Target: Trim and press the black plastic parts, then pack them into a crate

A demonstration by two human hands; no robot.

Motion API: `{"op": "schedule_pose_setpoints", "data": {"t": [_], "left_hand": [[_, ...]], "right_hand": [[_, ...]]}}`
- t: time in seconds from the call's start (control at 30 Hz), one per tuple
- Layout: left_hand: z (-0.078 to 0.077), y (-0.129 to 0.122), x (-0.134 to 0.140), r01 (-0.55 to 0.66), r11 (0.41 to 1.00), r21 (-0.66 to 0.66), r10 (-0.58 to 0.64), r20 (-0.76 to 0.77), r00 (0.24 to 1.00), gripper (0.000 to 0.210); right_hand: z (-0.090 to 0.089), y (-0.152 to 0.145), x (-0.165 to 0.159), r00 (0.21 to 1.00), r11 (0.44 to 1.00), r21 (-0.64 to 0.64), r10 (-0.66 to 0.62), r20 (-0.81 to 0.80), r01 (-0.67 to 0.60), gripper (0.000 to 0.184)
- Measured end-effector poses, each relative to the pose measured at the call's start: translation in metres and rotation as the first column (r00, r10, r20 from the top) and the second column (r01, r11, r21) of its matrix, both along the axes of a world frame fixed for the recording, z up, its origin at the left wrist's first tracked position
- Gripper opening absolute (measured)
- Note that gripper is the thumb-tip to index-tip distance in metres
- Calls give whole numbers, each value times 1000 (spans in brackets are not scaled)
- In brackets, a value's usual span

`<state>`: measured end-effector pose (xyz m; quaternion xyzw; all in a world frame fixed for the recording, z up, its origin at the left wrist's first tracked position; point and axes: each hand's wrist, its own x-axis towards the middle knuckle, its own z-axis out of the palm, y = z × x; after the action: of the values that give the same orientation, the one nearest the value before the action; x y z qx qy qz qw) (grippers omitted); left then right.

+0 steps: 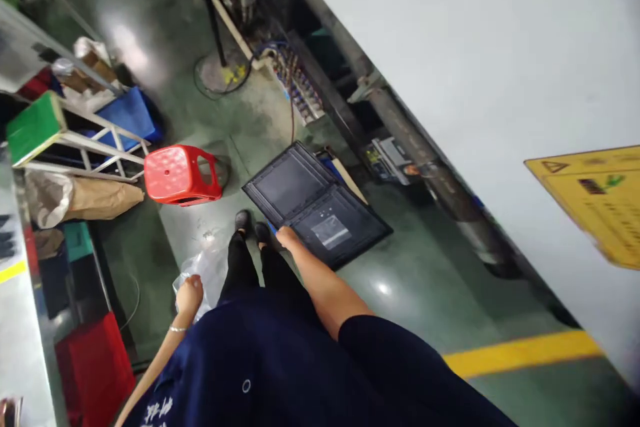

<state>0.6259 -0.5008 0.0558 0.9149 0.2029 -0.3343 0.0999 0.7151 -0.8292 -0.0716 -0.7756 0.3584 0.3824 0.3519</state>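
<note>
My right hand [287, 237] is closed on the near edge of a black plastic frame [295, 180]. This frame is rectangular, with two wide recessed panels side by side and a pale label [331, 231] on one of them. A small blue piece [272, 227] shows beside my right fingers; what it is, I cannot tell. Lower down on the left, my left hand [190, 293] is closed on a crumpled clear plastic bag [213, 273], which hangs beside my leg.
A red plastic stool [170, 173] stands ahead to the left, near a green-topped step stool [37, 128], a blue bin [127, 117] and a brown paper sack [103, 197]. A white machine [475, 47] fills the right side, with pipes beneath. A cable [197, 80] lies on the floor.
</note>
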Motion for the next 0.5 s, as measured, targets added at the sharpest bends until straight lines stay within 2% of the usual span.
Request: {"op": "schedule_pose_setpoints", "data": {"t": [0.07, 0.13, 0.2, 0.27, 0.33, 0.37, 0.43, 0.5], "left_hand": [[-20, -7, 56, 134, 991, 19, -135, 34, 990, 37], [-45, -20, 113, 286, 957, 47, -290, 96, 952, 38], [-73, -41, 162, 420, 906, 48, -423, 135, 896, 36], [-104, -73, 198, 505, 863, 3, -502, 120, 856, 35], [-132, -109, 218, 548, 835, -56, -543, 83, 836, 42], [-145, -128, 224, 553, 828, -88, -550, 65, 833, 52], [-165, -161, 228, 537, 829, -159, -535, 54, 843, 77], [-175, -187, 232, 443, 853, -275, -442, 68, 894, 93]], "right_hand": [[-24, -4, 7, 980, 979, 78, -184, -79, 190, 34], [-48, -8, 18, 937, 931, 130, -326, -128, 341, 35], [-71, -10, 29, 897, 882, 173, -418, -145, 439, 36], [-87, -11, 35, 871, 844, 217, -473, -132, 491, 35], [-90, -11, 33, 860, 820, 266, -504, -84, 506, 35], [-87, -9, 29, 859, 816, 289, -510, -49, 501, 35], [-72, -4, 18, 869, 824, 336, -494, 33, 456, 37], [-55, 0, 10, 898, 858, 369, -425, 116, 359, 37]]}}
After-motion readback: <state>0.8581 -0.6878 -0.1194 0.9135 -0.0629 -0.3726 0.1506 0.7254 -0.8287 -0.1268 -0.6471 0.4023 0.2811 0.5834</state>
